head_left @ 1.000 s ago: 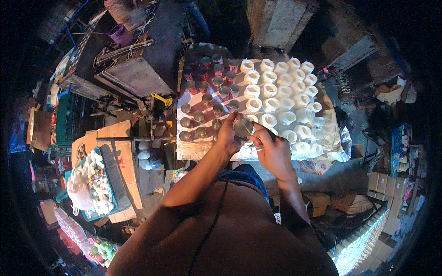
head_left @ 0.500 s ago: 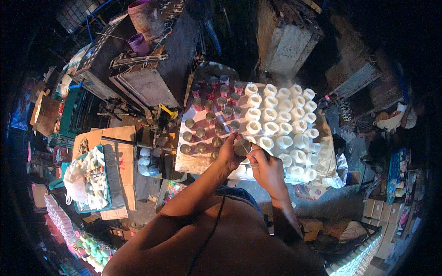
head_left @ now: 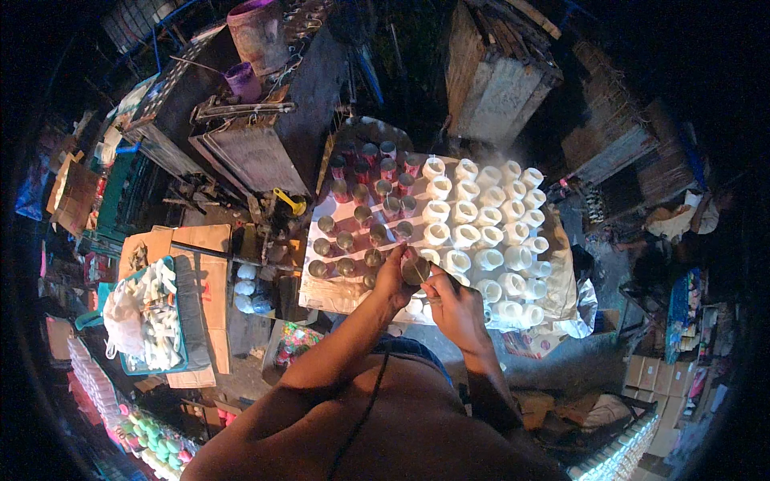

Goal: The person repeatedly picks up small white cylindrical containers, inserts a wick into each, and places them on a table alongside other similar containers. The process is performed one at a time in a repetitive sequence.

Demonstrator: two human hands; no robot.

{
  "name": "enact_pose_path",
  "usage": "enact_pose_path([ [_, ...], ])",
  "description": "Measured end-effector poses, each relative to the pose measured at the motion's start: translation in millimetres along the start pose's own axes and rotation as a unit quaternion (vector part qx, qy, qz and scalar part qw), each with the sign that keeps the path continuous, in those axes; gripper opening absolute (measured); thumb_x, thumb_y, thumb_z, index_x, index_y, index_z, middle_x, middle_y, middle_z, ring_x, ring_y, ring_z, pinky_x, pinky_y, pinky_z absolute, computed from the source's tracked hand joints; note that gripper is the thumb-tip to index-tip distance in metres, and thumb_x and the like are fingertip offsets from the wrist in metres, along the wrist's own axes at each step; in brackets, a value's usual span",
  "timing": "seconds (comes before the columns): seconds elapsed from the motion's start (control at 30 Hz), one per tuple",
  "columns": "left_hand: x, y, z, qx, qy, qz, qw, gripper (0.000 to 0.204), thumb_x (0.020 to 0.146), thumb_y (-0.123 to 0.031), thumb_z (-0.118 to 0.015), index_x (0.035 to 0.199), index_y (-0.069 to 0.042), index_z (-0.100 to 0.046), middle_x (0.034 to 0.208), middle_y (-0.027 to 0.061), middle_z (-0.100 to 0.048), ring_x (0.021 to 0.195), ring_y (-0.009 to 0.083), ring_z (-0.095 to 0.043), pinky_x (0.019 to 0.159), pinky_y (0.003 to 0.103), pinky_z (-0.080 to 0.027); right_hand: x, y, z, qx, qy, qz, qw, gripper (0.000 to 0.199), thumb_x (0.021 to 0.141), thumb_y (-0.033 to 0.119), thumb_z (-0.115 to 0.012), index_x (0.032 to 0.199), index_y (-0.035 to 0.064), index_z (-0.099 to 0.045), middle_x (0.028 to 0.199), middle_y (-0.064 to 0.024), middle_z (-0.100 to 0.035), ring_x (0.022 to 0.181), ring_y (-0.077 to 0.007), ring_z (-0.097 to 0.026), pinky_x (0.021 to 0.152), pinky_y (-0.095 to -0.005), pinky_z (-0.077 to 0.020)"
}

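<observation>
Near the front edge of the table, my left hand (head_left: 391, 284) is wrapped round a round metal can (head_left: 415, 271), its open top facing up. My right hand (head_left: 457, 308) is closed at the can's right rim. Its fingers pinch a thin pale strand or stick that runs across the can's mouth; which of the two I cannot tell. Left of and beyond my hands stand several similar cans (head_left: 345, 241), some with reddish sides. To the right, rows of white hollow-topped cylinders (head_left: 489, 216) stand close together. The contents of the held can are too dark to make out.
Pale sheets cover the table (head_left: 327, 293). On cardboard at the left sits a blue-green tray (head_left: 191, 359) of white sticks and a plastic bag. Wooden cabinets (head_left: 261, 156) stand beyond the table, with a purple bucket (head_left: 242, 82) on one. A yellow tool (head_left: 290, 202) lies nearby.
The whole view has shifted slightly. My right hand has turned a little at the can's rim, still pinching. My left hand keeps its hold on the can.
</observation>
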State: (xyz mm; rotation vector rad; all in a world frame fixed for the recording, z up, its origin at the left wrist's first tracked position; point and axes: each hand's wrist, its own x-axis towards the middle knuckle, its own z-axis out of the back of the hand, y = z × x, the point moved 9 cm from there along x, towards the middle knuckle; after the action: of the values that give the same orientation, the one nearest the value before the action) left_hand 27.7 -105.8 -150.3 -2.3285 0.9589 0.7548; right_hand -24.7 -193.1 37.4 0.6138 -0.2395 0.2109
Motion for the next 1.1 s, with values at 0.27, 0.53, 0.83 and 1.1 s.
enact_pose_path([
  [0.27,28,0,22,0.011,0.029,-0.029,0.999,0.033,0.108,-0.05,-0.052,0.108,-0.02,-0.064,0.099,0.0038,-0.071,0.092,0.0229,-0.07,0.082,0.042,-0.057,0,-4,-6,0.027,0.005,-0.01,1.0,0.028,0.098,0.014,-0.073,0.123,0.0017,-0.067,0.097,-0.0184,-0.077,0.084,-0.0403,-0.076,0.068,-0.0458,-0.06],
  [0.53,25,-7,20,-0.037,0.113,-0.07,0.99,0.037,0.108,-0.054,-0.05,0.104,-0.021,-0.065,0.097,0.0038,-0.072,0.087,0.0234,-0.07,0.077,0.041,-0.057,3,-8,-14,0.029,-0.03,0.015,0.999,0.015,0.097,0.015,-0.072,0.107,0.0086,-0.063,0.107,-0.0173,-0.078,0.083,-0.0376,-0.076,0.066,-0.0468,-0.0605],
  [0.83,24,-13,26,-0.014,0.043,-0.079,0.996,0.034,0.112,-0.047,-0.045,0.11,-0.017,-0.061,0.094,0.0033,-0.07,0.092,0.0202,-0.069,0.082,0.038,-0.057,16,-17,-22,0.053,0.028,-0.035,0.998,0.048,0.086,0.026,-0.086,0.127,0.0083,-0.066,0.118,-0.0187,-0.076,0.097,-0.041,-0.075,0.076,-0.0484,-0.0604],
  [1.1,21,-45,30,-0.016,0.029,-0.115,0.993,0.043,0.114,-0.049,-0.04,0.125,-0.014,-0.062,0.112,0.0074,-0.071,0.1,0.0231,-0.071,0.089,0.039,-0.058,55,-21,-60,0.101,0.034,0.042,0.993,0.063,0.082,0.03,-0.087,0.138,0.0115,-0.064,0.116,-0.0186,-0.075,0.097,-0.0397,-0.075,0.079,-0.0461,-0.0609],
])
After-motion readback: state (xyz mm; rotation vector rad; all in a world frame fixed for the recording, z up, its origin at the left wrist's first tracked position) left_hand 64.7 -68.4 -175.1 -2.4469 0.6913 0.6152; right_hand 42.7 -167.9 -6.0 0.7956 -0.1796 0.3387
